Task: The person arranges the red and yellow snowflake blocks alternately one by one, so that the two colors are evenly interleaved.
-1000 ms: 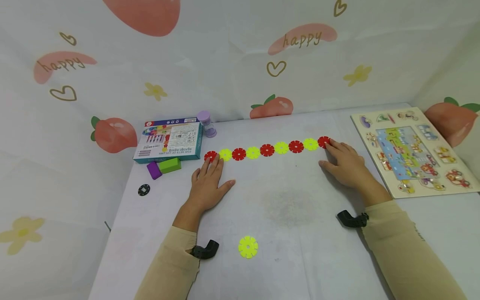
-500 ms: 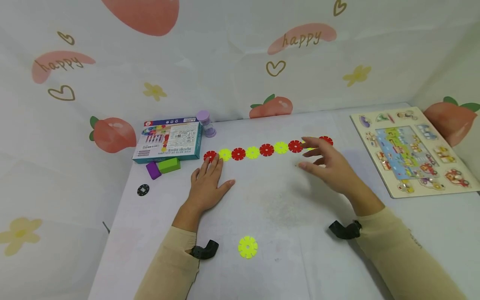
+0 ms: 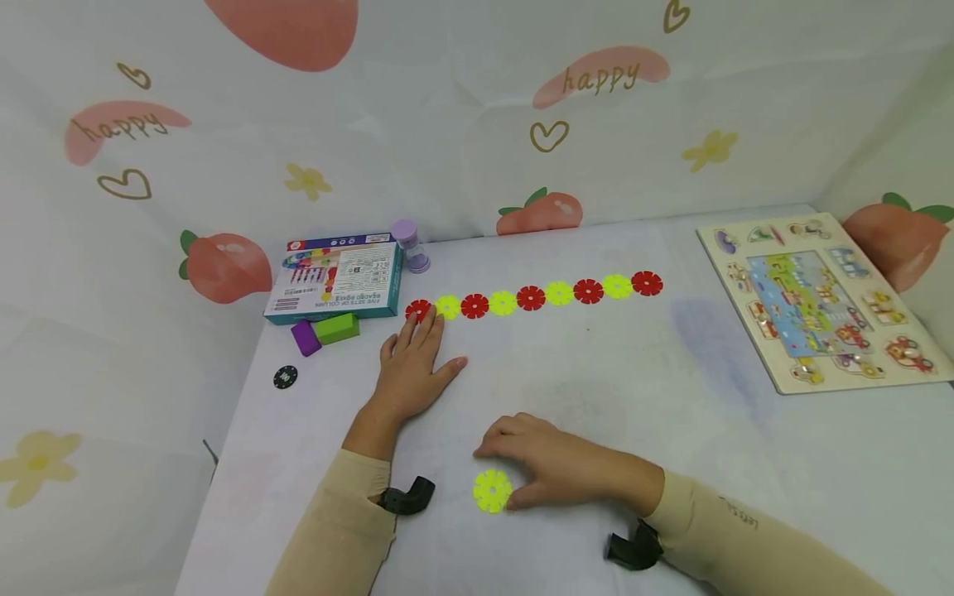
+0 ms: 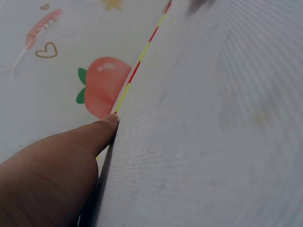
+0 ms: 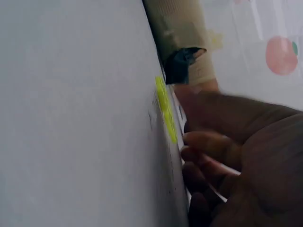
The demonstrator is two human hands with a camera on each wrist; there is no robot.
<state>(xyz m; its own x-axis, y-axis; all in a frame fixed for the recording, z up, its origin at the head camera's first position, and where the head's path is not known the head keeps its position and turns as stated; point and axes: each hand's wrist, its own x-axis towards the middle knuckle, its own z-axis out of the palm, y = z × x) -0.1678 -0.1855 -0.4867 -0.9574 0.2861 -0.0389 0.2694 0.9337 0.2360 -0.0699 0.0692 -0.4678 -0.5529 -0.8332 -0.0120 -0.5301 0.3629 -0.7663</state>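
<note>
A row of notched plastic discs [image 3: 531,298], red and yellow by turns, runs across the far part of the table. My left hand [image 3: 411,372] lies flat, its fingertips on the red disc [image 3: 417,310] at the row's left end. Nearer to me, a single yellow disc [image 3: 493,491] lies flat on the cloth. Around its right side is my right hand [image 3: 551,463], fingers and thumb parted, the thumb tip at the disc's edge. In the right wrist view the yellow disc [image 5: 165,109] shows edge-on beside the fingers, not gripped.
A boxed toy set [image 3: 335,281] and a purple sand timer [image 3: 411,247] stand at the back left. Before the box lie a green block [image 3: 338,329], a purple block [image 3: 305,338] and a black chip [image 3: 286,377]. A wooden puzzle board [image 3: 827,302] lies at the right.
My right hand has left the red disc at the row's right end and come back toward me and left, to the single yellow disc. The left hand has stayed put.
</note>
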